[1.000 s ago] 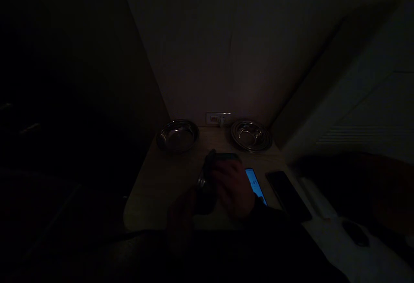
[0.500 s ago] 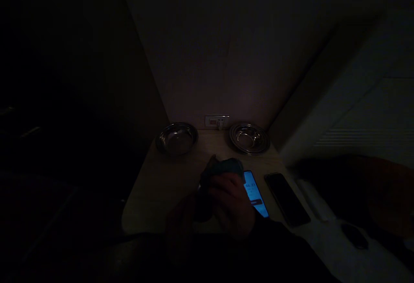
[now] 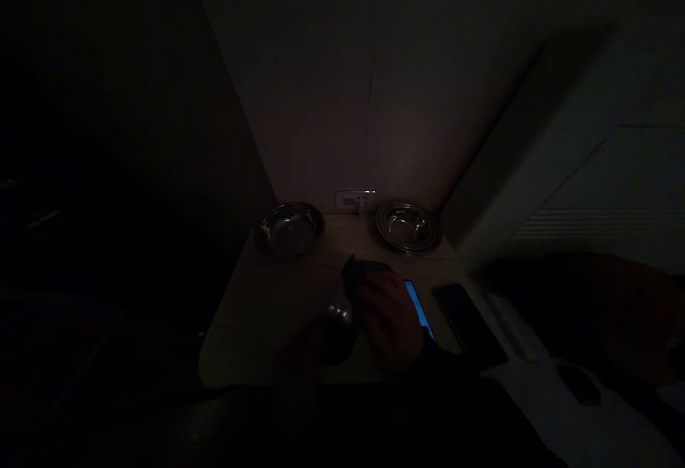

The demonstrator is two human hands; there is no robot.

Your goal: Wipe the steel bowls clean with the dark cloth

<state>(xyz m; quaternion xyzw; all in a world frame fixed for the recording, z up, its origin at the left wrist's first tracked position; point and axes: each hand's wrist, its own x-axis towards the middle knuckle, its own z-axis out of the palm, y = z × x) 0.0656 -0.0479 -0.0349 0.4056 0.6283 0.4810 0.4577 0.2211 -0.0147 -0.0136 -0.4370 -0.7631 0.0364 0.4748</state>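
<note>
The scene is very dark. My left hand (image 3: 297, 357) is closed on the near left edge of a shiny, rounded metal bowl (image 3: 340, 314); its fingers are mostly lost in shadow. My right hand (image 3: 389, 314) is wrapped round a dark bluish cloth (image 3: 369, 266), at the bowl's right side. Whether the cloth touches the bowl cannot be made out. Just past the right hand lies a phone with a lit blue screen (image 3: 420, 307), partly covered by that hand.
On the wooden table (image 3: 257, 311), a metal dish (image 3: 290, 231) stands back left and a stack of metal dishes (image 3: 409, 228) back right. A wall socket (image 3: 354, 200) with a plug is behind. Right of the lit phone lies a dark phone (image 3: 471, 325), with a dark oval object (image 3: 579, 384) beyond.
My right hand and the cloth have shifted off the bowl's front, so more of its shiny surface shows. The hand now covers more of the lit phone. The view has turned slightly.
</note>
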